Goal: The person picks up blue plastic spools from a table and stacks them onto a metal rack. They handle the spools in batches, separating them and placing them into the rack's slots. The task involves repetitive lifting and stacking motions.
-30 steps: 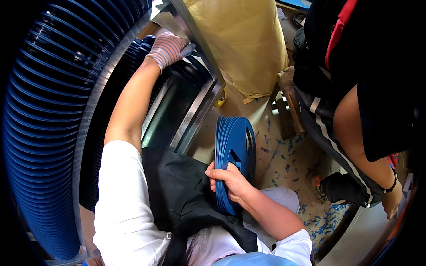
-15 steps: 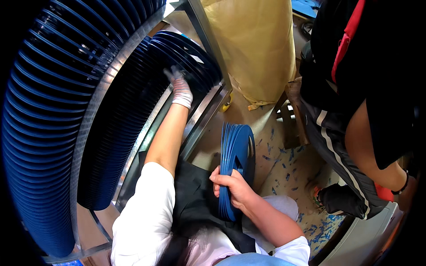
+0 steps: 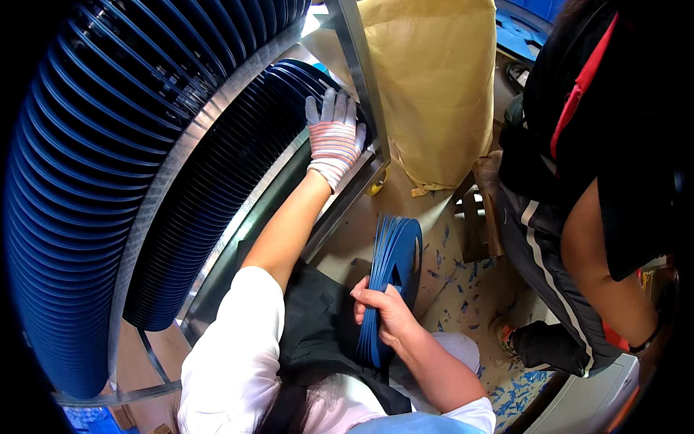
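My left hand [image 3: 335,137], in a striped white glove, lies with fingers stretched and slightly apart against the far end of the lower row of dark blue discs [image 3: 210,181]. Its palm side is hidden, and it covers the last discs of that row. My bare right hand [image 3: 383,307] grips a stack of thin blue discs [image 3: 406,249] through a cut-out, with the thumb across their edges. The stack stands upright in front of my black apron [image 3: 311,318], its upper edges fanned slightly apart.
A metal rack [image 3: 170,155] carries the lower row and a larger upper row of blue discs [image 3: 72,239]. Beyond it stands a tall yellow sack [image 3: 426,87]. At right a person in dark clothes [image 3: 549,246] is close by. Blue scraps [image 3: 520,390] litter the floor.
My left hand has shifted right to the row's far end and spread flatter over the discs there. My right hand still holds its stack. The whole view has shifted slightly.
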Motion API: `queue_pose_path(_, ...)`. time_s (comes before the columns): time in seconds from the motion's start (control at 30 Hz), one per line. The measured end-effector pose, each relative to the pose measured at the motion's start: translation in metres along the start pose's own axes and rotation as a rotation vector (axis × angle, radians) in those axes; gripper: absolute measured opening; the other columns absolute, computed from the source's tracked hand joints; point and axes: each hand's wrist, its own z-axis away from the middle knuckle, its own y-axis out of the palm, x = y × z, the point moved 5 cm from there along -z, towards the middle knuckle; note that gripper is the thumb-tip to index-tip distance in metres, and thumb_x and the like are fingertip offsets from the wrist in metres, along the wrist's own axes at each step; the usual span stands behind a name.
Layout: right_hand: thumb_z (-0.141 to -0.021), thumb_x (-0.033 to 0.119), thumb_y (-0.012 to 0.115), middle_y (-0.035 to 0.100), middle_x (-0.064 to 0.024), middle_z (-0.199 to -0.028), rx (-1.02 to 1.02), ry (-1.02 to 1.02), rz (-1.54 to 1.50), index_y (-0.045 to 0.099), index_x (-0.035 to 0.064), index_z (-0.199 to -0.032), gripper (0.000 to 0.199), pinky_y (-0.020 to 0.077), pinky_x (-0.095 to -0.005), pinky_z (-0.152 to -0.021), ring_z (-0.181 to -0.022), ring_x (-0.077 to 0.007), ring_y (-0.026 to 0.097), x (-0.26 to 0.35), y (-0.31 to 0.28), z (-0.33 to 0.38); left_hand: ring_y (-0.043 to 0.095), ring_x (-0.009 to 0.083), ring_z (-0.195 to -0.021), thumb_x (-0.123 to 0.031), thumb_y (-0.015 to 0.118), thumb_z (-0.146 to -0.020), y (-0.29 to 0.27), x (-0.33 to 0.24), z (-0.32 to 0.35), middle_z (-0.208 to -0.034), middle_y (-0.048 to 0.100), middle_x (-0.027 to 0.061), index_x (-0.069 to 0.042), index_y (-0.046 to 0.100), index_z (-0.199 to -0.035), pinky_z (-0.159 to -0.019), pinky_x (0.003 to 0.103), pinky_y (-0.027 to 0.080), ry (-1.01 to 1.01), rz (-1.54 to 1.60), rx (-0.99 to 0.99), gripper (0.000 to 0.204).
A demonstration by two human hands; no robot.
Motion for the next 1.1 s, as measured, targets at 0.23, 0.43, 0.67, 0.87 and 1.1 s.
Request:
queue_pose_path(0.23, -0.079, 0.012, 0.067, 0.056, -0.0038, -0.066, -0.016, -0.002, -0.022, 0.056, 0.0050, -0.085, 0.014, 0.0471, -0.0255, -0.053, -0.055, -0.0128, 0.056, 0.001, -0.006, 0.004, 0.036, 0.0410, -0.127, -0.042, 0.050, -0.091, 0.027, 0.021, 0.046, -0.142, 0.031, 0.0275, 0.001, 0.031, -0.140, -0.108, 0.048, 0.025, -0.549, 0.489, -0.463, 0.068)
queue_pose_path(0.43, -0.080, 0.012, 0.066, 0.057, -0.0038, -0.066, 0.004, 0.012, 0.010, 0.057, 0.0056, -0.085, 0.012, 0.0470, -0.0251, -0.053, -0.054, -0.0129, 0.055, -0.001, 0.002, 0.007, 0.037, 0.0281, -0.134, -0.061, 0.042, -0.088, 0.102, -0.006, 0.027, -0.142, 0.045, 0.0052, -0.020, 0.042, -0.139, -0.110, 0.042, 0.027, -1.521, 2.474, 0.021, 0.065)
queue_pose_path(0.67, -0.079, 0.012, 0.068, 0.056, -0.0037, -0.062, -0.049, -0.012, 0.023, 0.057, 0.0049, -0.083, 0.014, 0.0463, -0.0271, -0.051, -0.053, -0.0139, 0.055, 0.001, -0.005, 0.003, 0.052, 0.0258, -0.118, -0.058, 0.042, -0.092, 0.103, -0.016, 0.041, -0.130, 0.055, 0.0068, -0.014, 0.051, -0.130, -0.101, 0.044, 0.041, -1.753, 2.292, -0.016, 0.059)
queue_pose_path(0.87, -0.079, 0.012, 0.068, 0.056, -0.0039, -0.061, -0.016, -0.001, 0.017, 0.057, 0.0051, -0.083, 0.014, 0.0462, -0.0279, -0.052, -0.054, -0.0144, 0.055, -0.002, 0.000, 0.004, 0.029, 0.0370, -0.136, -0.059, 0.040, -0.091, 0.096, 0.058, 0.046, -0.148, 0.029, 0.0215, -0.003, 0.030, -0.144, -0.113, 0.045, 0.019, -1.185, 1.300, -0.419, 0.077)
queue_pose_path(1.1, -0.080, 0.012, 0.067, 0.055, -0.0036, -0.062, -0.020, 0.008, 0.000, 0.057, 0.0053, -0.085, 0.013, 0.0459, -0.0281, -0.052, -0.054, -0.0144, 0.055, -0.002, -0.003, 0.004, 0.018, 0.0463, -0.137, -0.050, 0.043, -0.091, 0.023, 0.052, -0.025, -0.149, 0.024, 0.0249, -0.002, 0.033, -0.141, -0.110, 0.059, 0.012, -0.256, 0.119, -0.067, 0.070)
